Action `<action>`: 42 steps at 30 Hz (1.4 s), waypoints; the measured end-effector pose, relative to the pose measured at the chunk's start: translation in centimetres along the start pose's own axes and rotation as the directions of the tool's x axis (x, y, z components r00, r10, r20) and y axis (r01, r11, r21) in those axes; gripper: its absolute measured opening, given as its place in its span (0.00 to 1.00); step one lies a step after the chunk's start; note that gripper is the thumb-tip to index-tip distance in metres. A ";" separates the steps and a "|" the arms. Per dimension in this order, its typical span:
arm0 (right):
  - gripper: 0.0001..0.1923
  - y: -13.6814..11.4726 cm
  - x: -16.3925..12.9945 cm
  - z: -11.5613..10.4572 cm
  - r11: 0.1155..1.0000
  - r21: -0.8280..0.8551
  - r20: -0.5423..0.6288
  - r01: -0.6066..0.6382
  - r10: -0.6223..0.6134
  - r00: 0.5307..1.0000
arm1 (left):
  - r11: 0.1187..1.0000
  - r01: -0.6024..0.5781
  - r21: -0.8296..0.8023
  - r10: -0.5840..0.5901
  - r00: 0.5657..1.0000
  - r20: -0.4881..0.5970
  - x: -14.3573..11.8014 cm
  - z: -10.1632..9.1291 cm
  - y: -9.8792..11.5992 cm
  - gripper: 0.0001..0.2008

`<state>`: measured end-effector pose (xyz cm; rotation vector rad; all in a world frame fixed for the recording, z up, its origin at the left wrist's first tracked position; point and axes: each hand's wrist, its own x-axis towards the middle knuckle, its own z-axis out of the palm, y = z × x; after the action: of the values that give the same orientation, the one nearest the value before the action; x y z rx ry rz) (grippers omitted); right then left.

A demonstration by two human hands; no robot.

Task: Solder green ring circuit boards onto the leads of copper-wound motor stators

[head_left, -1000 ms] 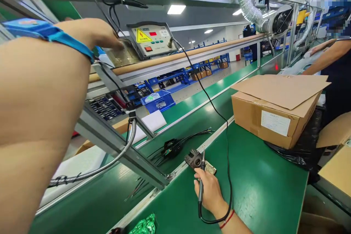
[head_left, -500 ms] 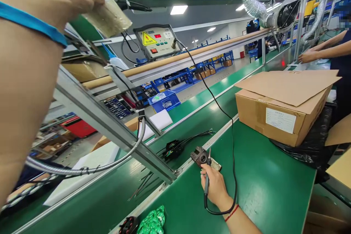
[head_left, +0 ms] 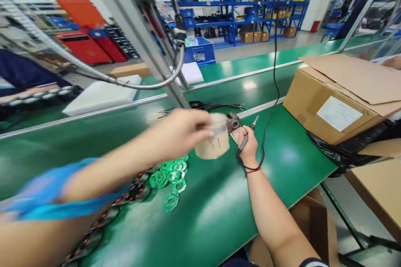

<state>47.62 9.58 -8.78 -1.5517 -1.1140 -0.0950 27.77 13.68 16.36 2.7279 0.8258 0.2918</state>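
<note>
The left hand [head_left: 180,131] is reaching out over the middle of the green workbench [head_left: 282,183], its fingers closed around a small translucent tub [head_left: 214,137], which it is holding in the air above the mat. The hand is blurred, so the grip can only be read roughly; the tub seems to be pinched near its top and is tilting a little. A blue wrist strap [head_left: 46,194] is wrapping the left forearm near the bottom left of the view.

The right hand [head_left: 248,148] is resting on the bench just beside the tub, on its right, and is closed around a soldering iron [head_left: 247,135] held like a pen, its tip pointing up and away towards the far edge. The iron's black cord [head_left: 272,87] is running up from the hand to the overhead frame.

Just beyond the tub and the iron's tip, a small dark metal part [head_left: 233,122] is sitting close to the far edge of the bench. Green ring-shaped pieces [head_left: 169,175] are lying in a loose heap under the left forearm, nearer the front edge. A cardboard box [head_left: 332,104] with open flaps is standing at the right end of the bench, well apart from both hands.
</note>
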 end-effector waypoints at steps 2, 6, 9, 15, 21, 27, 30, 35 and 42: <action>0.17 -0.1 0.0 -0.5 1.000 0.021 -0.029 0.009 -0.008 1.000 | 0.997 0.028 0.066 -0.030 0.999 0.018 -1.5 5.2 -0.7 0.04; 0.15 -1.4 -0.6 -1.3 0.991 0.089 0.037 0.097 -0.100 0.994 | 0.978 0.135 0.159 -0.121 0.988 -0.092 -2.3 12.6 -3.8 0.05; 0.14 -3.5 -1.5 -1.3 0.969 0.156 0.190 0.190 -0.218 0.957 | 0.965 0.223 0.139 -0.183 0.950 -0.253 -3.5 14.3 -5.4 0.18; 0.12 -7.0 -2.2 -0.5 0.933 0.267 0.519 0.241 -0.349 0.780 | 0.916 0.400 0.016 -0.352 0.824 -0.444 -15.7 11.4 -7.9 0.18; 0.16 -7.9 -1.9 -1.4 0.961 0.243 0.577 0.130 -0.251 0.778 | 0.768 0.627 -0.126 -0.600 0.638 -0.482 -32.9 10.9 -8.9 0.15; 0.13 -12.1 -5.7 -1.9 0.961 0.276 0.596 0.037 -0.201 0.777 | 0.689 0.724 -0.017 -0.647 0.605 -0.465 -36.0 14.0 -8.3 0.17; 0.08 -14.4 -8.3 -1.9 0.957 0.268 0.668 0.110 -0.266 0.695 | 0.685 0.725 0.071 -0.637 0.643 -0.426 -34.8 14.8 -8.1 0.16; 0.11 -15.9 -11.2 -2.2 0.963 0.167 0.731 0.214 -0.266 0.628 | 0.799 0.593 0.099 -0.528 0.771 -0.356 -33.2 15.7 -6.4 0.09; 0.23 -16.3 -12.5 -1.1 0.966 -0.006 0.824 0.257 -0.141 0.549 | 0.930 0.352 -0.100 -0.363 0.848 -0.386 -33.5 17.7 -6.4 0.14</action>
<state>30.31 -0.54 -4.17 -1.5956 -2.0697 0.4781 1.96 -3.76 -6.06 2.4492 1.4045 0.7861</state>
